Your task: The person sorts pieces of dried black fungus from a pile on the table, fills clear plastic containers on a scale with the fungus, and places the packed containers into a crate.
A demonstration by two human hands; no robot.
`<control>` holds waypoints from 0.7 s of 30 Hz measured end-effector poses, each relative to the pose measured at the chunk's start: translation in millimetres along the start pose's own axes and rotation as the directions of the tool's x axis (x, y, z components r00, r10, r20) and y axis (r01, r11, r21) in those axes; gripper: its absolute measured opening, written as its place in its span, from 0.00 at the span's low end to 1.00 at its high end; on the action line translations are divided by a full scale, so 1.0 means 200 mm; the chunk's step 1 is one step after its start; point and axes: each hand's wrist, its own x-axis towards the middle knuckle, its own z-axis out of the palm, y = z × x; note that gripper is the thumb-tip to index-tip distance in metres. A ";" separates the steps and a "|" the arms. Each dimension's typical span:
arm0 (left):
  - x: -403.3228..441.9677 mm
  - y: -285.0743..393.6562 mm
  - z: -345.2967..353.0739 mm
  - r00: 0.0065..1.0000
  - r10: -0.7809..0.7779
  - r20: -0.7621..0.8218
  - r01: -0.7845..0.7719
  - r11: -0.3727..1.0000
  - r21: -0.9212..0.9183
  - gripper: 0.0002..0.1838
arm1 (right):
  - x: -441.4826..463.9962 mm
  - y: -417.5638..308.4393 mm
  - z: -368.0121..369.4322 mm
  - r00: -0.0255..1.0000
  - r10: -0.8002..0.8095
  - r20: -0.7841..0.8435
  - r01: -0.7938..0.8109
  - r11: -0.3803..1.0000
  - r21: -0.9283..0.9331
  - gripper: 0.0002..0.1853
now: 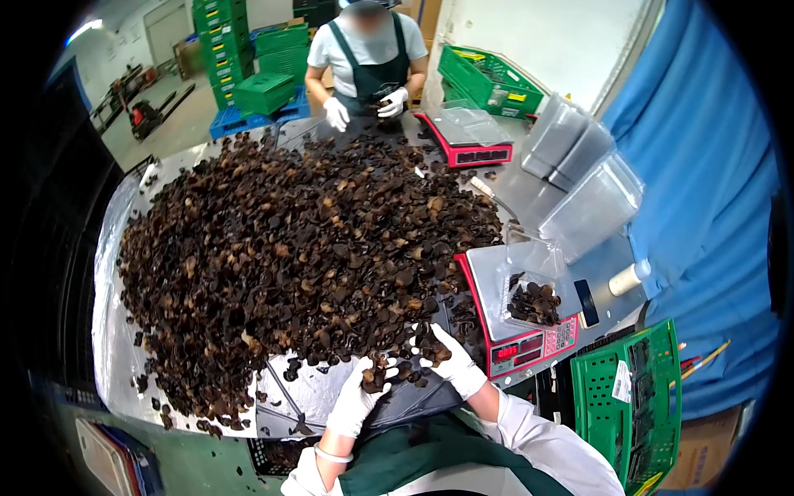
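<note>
A large heap of dark brown wood ear mushrooms point(306, 240) spreads over the metal table. At its near edge my left hand point(354, 403), in a white glove, has its fingers curled around a few wood ear mushrooms point(377, 376). My right hand point(457, 364), gloved as well, faces it from the right with wood ear mushrooms point(432, 354) in its fingers. Loose pieces lie between the two hands. To the right, an open clear plastic box point(533, 285) holding some mushrooms rests on a red-framed scale point(523, 351) with a lit display.
Across the table a gloved person point(368, 58) handles mushrooms beside a second red scale point(475, 136). Clear boxes point(591, 202) stand stacked at right, near a phone point(586, 302) and a white bottle point(628, 278). A green crate point(600, 405) stands low at right.
</note>
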 end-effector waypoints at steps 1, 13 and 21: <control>0.02 -0.01 0.02 1.000 -0.007 0.012 0.007 1.000 -0.006 0.20 | 0.01 0.01 -0.04 0.999 -0.002 0.053 -0.001 0.998 0.058 0.15; 0.28 -0.14 0.51 0.967 -0.041 0.253 0.040 0.999 0.011 0.20 | -0.30 -0.29 0.03 0.941 -0.320 0.107 0.303 0.940 0.155 0.18; 0.69 -0.35 1.10 0.967 0.018 0.255 -0.127 0.900 0.417 0.13 | -0.61 -0.86 -0.08 0.788 -0.609 -0.092 0.606 0.793 -0.062 0.11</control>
